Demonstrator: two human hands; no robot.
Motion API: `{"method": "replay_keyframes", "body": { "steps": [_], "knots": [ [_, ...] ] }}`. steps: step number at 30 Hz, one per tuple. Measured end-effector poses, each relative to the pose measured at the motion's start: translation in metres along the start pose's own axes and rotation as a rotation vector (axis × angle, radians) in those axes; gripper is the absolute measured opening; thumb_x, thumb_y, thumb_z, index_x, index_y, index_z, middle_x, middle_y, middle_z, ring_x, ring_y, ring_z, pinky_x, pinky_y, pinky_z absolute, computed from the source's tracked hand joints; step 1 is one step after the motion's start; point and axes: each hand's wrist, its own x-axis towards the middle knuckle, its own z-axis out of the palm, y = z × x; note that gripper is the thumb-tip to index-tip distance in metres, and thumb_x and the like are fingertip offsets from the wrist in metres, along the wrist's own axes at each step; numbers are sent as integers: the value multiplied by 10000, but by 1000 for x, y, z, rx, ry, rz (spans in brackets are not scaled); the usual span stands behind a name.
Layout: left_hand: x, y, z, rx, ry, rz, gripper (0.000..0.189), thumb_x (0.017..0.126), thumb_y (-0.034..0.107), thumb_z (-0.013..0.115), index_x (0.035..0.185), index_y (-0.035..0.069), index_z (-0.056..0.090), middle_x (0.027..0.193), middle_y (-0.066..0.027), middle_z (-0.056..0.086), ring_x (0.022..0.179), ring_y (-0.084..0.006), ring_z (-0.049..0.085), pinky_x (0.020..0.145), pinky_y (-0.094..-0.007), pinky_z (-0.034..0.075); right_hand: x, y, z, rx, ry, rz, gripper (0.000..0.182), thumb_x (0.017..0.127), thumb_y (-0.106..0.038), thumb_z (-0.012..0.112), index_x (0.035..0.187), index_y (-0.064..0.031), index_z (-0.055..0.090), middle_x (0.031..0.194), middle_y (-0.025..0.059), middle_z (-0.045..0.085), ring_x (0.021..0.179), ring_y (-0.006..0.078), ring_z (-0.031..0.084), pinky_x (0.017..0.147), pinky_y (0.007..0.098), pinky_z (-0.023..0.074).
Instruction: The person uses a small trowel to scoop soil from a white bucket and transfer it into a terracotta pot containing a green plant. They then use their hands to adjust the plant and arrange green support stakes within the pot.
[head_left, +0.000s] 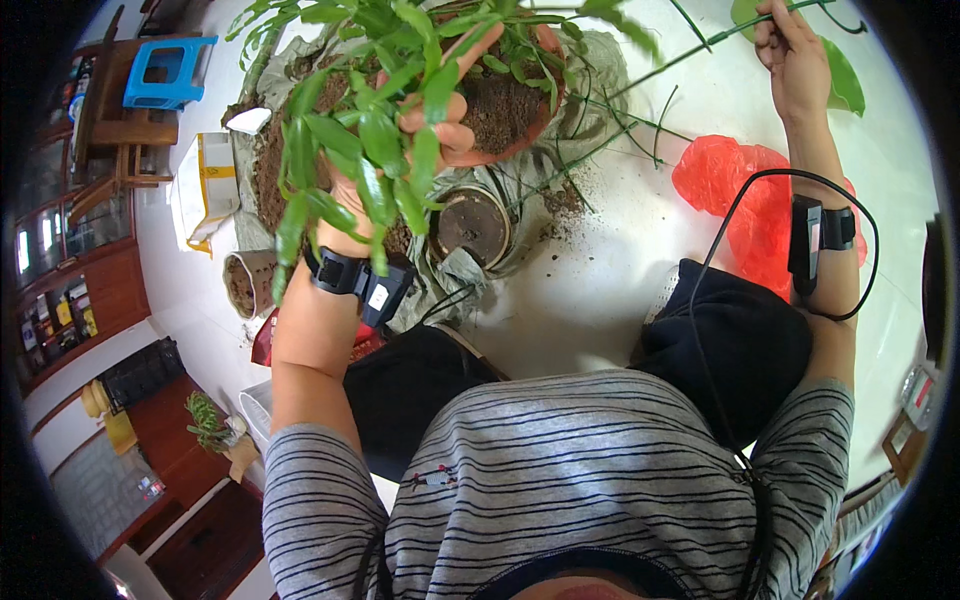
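Observation:
My left hand (442, 131) is among the flat, segmented green stems of a holiday cactus (375, 142). Its fingers curl around some stems, with the index finger extended; foliage hides the palm. Behind the fingers is a round reddish-brown plant pot (556, 82) with dark soil (499, 112) inside. At the upper right, my right hand (791, 49) pinches a thin green plant support rod (697, 56). The rod slants down left toward the pot, and thinner green side pieces (626, 124) cross near it.
Crumpled grey-green sheeting (600, 67) under the pot carries loose soil. Near my knees are a round soil-filled container (469, 225), a beige pot (251, 281) and a red plastic bag (739, 187). To the left stand a white box (214, 184) and a blue stool (166, 73). A cable hangs along my right arm.

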Motion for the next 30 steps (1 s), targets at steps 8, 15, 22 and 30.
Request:
{"method": "replay_keyframes", "body": {
  "steps": [8,15,22,30],
  "knots": [
    [0,25,6,-180,-174,10,611,1000,127,423,1537,51,143,1565,-133,273,706,-119,495,809,-352,442,-32,12,49,-160,-695,58,258,1008,-247,511,1007,-17,628,676,25,596,549,76,542,520,203,410],
    [-6,43,-10,-415,-212,-25,589,1003,139,374,1526,3,141,1281,-149,527,715,-122,494,860,-380,394,-103,-15,148,-169,-767,-593,126,927,-124,610,994,-41,678,737,69,652,606,175,641,591,273,512],
    [-6,45,15,-183,-290,132,944,882,139,654,1551,91,-10,1570,-255,163,862,-187,634,1012,-398,445,-108,-11,168,-459,-847,-965,153,794,-82,691,928,-119,626,795,48,636,684,286,640,559,375,502],
    [-4,60,9,-72,-371,173,1111,733,137,795,1519,-25,26,1488,-251,309,860,-173,639,1023,-331,438,-128,-13,187,-454,-996,-991,109,828,-25,648,917,-39,586,757,89,622,614,288,626,528,370,496]
  ]
}}
